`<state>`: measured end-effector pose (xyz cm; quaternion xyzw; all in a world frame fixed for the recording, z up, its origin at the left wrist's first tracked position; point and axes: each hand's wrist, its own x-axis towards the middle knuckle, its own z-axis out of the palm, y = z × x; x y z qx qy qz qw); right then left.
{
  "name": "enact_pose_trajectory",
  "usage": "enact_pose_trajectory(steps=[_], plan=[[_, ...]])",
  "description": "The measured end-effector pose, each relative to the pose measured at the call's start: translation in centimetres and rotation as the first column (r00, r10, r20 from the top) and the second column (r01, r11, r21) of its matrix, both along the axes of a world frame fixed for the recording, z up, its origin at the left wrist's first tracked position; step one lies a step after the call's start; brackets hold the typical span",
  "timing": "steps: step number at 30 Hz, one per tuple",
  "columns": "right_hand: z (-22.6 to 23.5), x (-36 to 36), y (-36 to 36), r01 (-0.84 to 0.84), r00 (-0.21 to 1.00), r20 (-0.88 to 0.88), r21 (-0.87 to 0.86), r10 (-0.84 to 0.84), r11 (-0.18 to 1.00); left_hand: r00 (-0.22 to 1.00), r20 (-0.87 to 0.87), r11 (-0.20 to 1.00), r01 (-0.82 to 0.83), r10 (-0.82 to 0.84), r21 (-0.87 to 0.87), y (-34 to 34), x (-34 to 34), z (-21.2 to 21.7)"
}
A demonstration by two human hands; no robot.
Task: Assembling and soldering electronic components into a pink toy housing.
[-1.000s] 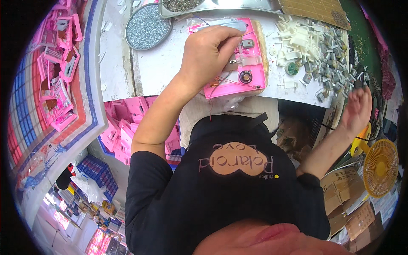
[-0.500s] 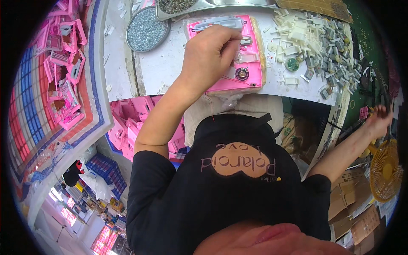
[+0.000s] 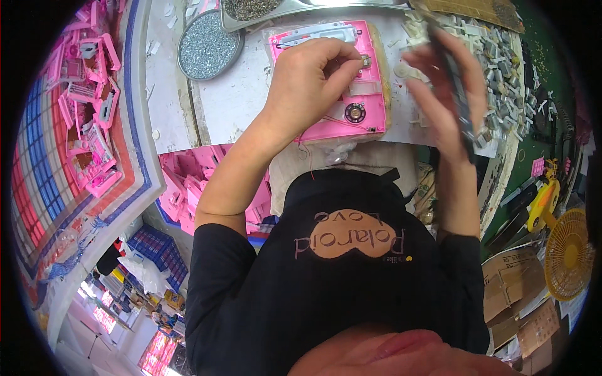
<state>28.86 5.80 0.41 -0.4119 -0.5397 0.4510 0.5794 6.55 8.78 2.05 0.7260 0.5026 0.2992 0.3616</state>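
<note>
My left hand rests over a pink plastic casing, its thumb and forefinger pinched on a small metal part at the casing's right side. A clear plastic piece and a round black speaker with thin red wires sit in the casing below the fingertips. Along the casing's far side lies a grey strip. To the right of the casing, my right hand is raised with a long black tool lying along it; motion smears both, and the tool's exact kind is unclear.
A round dish of small screws stands left of the casing, beside a metal tray. White plastic pieces and grey metal-like parts are heaped at right. Pink casings pile up at left. A yellow fan stands lower right.
My right hand has swung from the far right in over the table, bringing the long black tool with it. The left hand stays pinched at the casing.
</note>
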Motion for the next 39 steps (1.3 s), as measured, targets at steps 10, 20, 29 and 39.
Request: enact_pose_trajectory(steps=[10,20,29,39], plan=[[-1.1,-3.3,2.5,-0.071,0.992,0.099,-0.059,0.076,0.996,0.988,0.143,0.985,-0.028,0.053,-0.173,-0.2,-0.7,-0.5],[-0.5,-1.4,1.6,0.088,0.867,0.462,0.23,-0.188,0.969,0.998,-0.046,0.91,-0.015,0.037,0.415,0.0,0.4,-2.0],[0.1,3.9,-4.0,0.028,0.949,0.313,-0.009,-0.024,1.0,0.976,-0.17,0.81,-0.011,0.136,0.586,-0.2,0.9,-3.7],[-0.6,3.4,-3.6,-0.035,0.929,0.365,-0.049,0.051,0.998,0.973,-0.183,0.804,-0.006,0.143,0.595,0.0,1.2,-4.0]])
